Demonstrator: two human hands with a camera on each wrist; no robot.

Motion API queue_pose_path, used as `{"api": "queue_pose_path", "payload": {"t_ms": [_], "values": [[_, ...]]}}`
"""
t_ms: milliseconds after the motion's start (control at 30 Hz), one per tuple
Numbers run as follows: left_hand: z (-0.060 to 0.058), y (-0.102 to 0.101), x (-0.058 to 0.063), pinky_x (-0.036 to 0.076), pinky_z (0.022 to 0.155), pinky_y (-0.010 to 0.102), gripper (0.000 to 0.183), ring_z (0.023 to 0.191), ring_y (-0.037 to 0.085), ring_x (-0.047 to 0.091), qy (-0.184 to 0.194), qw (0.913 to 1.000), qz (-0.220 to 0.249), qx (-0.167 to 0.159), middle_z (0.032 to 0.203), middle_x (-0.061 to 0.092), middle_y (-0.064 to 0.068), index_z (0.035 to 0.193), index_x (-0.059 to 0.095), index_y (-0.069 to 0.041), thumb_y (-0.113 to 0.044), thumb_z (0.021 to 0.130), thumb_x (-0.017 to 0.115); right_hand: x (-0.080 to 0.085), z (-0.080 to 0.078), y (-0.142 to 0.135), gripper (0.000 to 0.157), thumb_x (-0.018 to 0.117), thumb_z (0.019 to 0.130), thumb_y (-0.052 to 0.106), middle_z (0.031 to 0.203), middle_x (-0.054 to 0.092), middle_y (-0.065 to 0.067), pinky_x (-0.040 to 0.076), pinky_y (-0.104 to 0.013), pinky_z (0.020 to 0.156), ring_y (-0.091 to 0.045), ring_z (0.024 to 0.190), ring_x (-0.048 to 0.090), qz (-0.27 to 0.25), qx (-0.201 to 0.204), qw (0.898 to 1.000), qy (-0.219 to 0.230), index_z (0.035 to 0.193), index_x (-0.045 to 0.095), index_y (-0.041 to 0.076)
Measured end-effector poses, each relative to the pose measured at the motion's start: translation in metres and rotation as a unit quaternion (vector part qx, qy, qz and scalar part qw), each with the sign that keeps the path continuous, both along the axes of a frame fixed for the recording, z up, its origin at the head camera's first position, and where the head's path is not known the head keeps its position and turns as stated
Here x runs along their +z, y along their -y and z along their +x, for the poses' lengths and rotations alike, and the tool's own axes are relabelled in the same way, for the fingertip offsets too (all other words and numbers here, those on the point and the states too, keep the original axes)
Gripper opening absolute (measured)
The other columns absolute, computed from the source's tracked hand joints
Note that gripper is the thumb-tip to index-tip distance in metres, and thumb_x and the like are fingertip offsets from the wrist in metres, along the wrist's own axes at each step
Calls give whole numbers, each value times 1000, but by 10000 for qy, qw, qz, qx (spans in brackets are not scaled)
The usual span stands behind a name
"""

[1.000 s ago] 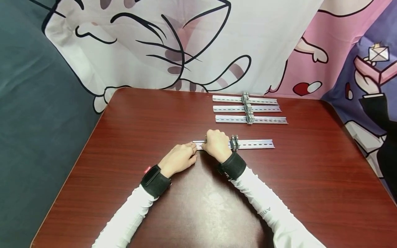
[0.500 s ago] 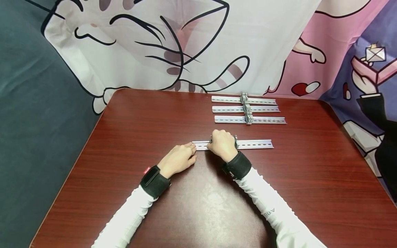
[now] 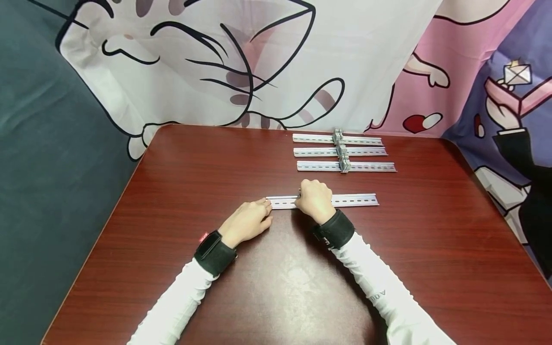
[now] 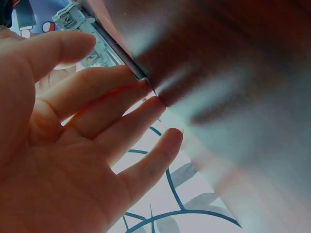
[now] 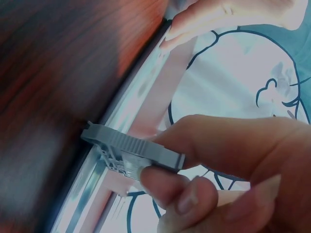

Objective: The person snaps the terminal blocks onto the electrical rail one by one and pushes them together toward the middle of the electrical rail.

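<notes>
A slotted metal DIN rail (image 3: 355, 200) lies crosswise on the table in front of me. My left hand (image 3: 246, 223) rests its extended fingertips on the rail's left end, the thumb held apart in the left wrist view. Near the rail's middle, my right hand (image 3: 316, 201) pinches a grey terminal block (image 5: 131, 145) between thumb and fingers. In the right wrist view this block stands across the rail, its foot at the rail. Grey clip-like blocks (image 4: 73, 19) show past the left thumb in the left wrist view. From the head view, the right hand hides the blocks on this rail.
Three more rails, the nearest being a metal rail (image 3: 373, 166), lie parallel toward the back of the brown table (image 3: 207, 163). Grey blocks (image 3: 342, 155) sit across their middles. A printed curtain (image 3: 181, 91) hangs along the table's far edge.
My right hand has moved to the right along the rail, covering the blocks that showed beside it earlier. The left hand stays at the rail's end. The head view has shifted slightly.
</notes>
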State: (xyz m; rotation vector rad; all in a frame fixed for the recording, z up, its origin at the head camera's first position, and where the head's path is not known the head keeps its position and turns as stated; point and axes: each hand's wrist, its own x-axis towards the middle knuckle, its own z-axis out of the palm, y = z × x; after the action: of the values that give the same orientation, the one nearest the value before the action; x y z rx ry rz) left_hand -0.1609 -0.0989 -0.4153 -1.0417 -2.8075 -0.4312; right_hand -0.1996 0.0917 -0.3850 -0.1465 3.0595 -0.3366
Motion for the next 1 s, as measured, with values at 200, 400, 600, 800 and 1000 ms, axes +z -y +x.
{"api": "queue_pose_path", "payload": {"t_ms": [200, 400, 600, 800, 1000], "values": [[1, 0, 0, 54, 76, 41, 7, 104, 27, 67, 43, 10000, -19, -3, 89, 65, 9, 81, 60, -6, -11, 86, 59, 1, 2, -8, 15, 68, 72, 13, 82, 71, -16, 52, -52, 63, -42, 83, 67, -7, -87, 10000, 31, 62, 56, 12], [2, -1, 2, 53, 83, 42, 8, 109, 30, 65, 117, 9999, -45, 21, 93, 67, 12, 83, 61, -4, -11, 86, 60, -1, 1, -13, 11, 67, 70, 11, 83, 72, -18, 52, -52, 62, -42, 81, 67, -1, -112, 9999, -25, 62, 60, 12], [0, -2, 1, 53, 84, 42, 8, 110, 31, 65, 83, 9999, -90, 11, 94, 67, 12, 83, 61, -3, -11, 86, 59, 2, 0, -18, 12, 64, 71, 9, 82, 71, -17, 52, -52, 62, -42, 80, 67, 24, -137, 9999, -50, 62, 56, 12], [0, -3, 1, 54, 79, 42, 8, 106, 29, 66, 30, 10000, -63, 12, 89, 66, 10, 80, 60, -5, -11, 85, 60, 5, -2, -24, 10, 66, 72, 13, 86, 71, -17, 52, -53, 64, -41, 84, 67, 93, -238, 9996, 94, 66, 58, 11], [-1, -3, 0, 54, 79, 42, 7, 106, 28, 66, 25, 10000, 14, 1, 88, 66, 10, 80, 60, -5, -10, 85, 60, 8, -4, -29, 8, 69, 71, 15, 90, 71, -19, 52, -53, 65, -41, 86, 67, 145, -343, 9991, 195, 68, 63, 10]]}}
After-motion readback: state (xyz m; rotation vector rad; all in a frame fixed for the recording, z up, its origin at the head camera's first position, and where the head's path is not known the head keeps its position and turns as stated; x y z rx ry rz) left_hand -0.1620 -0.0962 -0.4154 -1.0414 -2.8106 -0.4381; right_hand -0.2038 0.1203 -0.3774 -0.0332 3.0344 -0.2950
